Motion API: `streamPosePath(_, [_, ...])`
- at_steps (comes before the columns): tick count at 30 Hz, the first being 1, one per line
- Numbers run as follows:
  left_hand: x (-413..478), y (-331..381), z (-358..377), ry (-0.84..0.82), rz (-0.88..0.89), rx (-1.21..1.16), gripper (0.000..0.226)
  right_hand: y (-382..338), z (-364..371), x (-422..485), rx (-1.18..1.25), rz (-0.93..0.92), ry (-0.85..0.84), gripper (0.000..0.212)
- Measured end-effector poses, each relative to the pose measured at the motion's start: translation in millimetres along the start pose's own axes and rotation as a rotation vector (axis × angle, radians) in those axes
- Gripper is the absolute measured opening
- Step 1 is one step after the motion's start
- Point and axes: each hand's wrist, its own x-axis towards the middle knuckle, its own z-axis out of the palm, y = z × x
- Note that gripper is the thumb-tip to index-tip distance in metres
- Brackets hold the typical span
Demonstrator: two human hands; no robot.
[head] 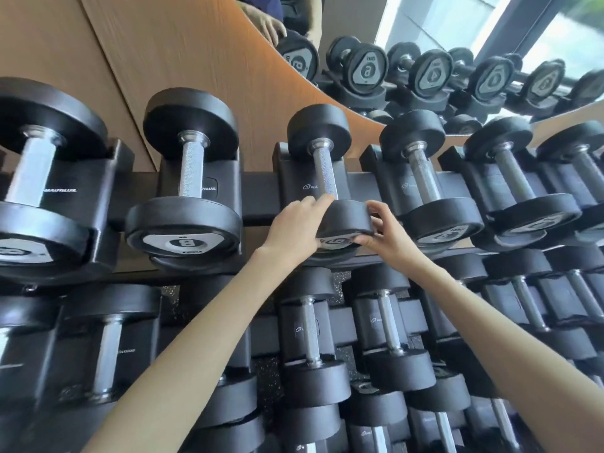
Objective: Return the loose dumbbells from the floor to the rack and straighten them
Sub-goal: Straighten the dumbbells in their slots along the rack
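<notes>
Both hands are on one dumbbell (324, 174) that's already sitting in its cradle on the top row of the rack (261, 195), third slot along from the left. The left hand (294, 227) is wrapped over the left side of the near head, fingers curled on top of it. The right hand (389, 237) has the other edge pinched between thumb and fingertips. The handle runs straight back toward the wall. Just left of it sits the bigger neighbour (183, 220) stamped 8, and the mirror (464, 34) up top shows the row reflected.
</notes>
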Motion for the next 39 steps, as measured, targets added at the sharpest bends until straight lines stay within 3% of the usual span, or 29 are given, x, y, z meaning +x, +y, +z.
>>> streamPosePath(5, [-26, -29, 19, 0.126, -0.165, -0.433, 0.064, -39, 2, 8, -0.712, -0.222, -0.078, 0.063])
streamPosePath(7, [-25, -34, 29, 0.104, -0.21, -0.52, 0.064, -55, 10, 10, -0.809, -0.235, -0.083, 0.064])
streamPosePath(12, [-17, -33, 35, 0.132, -0.204, -0.547, 0.056, -48, -1, 11, -0.674, -0.139, -0.131, 0.062])
streamPosePath(15, [-7, -25, 18, 0.085, -0.115, -0.403, 0.052, -32, -13, 11, -0.543, -0.107, -0.141, 0.064])
streamPosePath(19, [5, -7, -9, -0.029, -0.064, -0.158, 0.052, -4, -12, 5, -0.099, -0.069, -0.137, 0.052])
streamPosePath(23, [17, 14, -29, -0.118, -0.042, 0.144, 0.062, 11, -1, -1, 0.049, -0.01, -0.16, 0.053])
streamPosePath(25, [15, 15, -26, -0.112, -0.066, 0.168, 0.063, 15, 1, -2, 0.039, -0.032, -0.137, 0.066])
streamPosePath(28, [3, -1, -18, -0.052, -0.109, -0.052, 0.055, 8, -3, -1, -0.088, -0.087, -0.109, 0.071])
streamPosePath(31, [-8, -21, -1, 0.001, -0.2, -0.353, 0.061, -9, 0, 2, -0.381, -0.162, -0.038, 0.068])
streamPosePath(34, [-18, -29, 24, 0.035, -0.315, -0.509, 0.072, -30, 17, -4, -0.648, -0.25, 0.062, 0.075])
streamPosePath(39, [-17, -26, 32, 0.088, -0.361, -0.479, 0.072, -38, 14, 3, -0.579, -0.168, 0.065, 0.061])
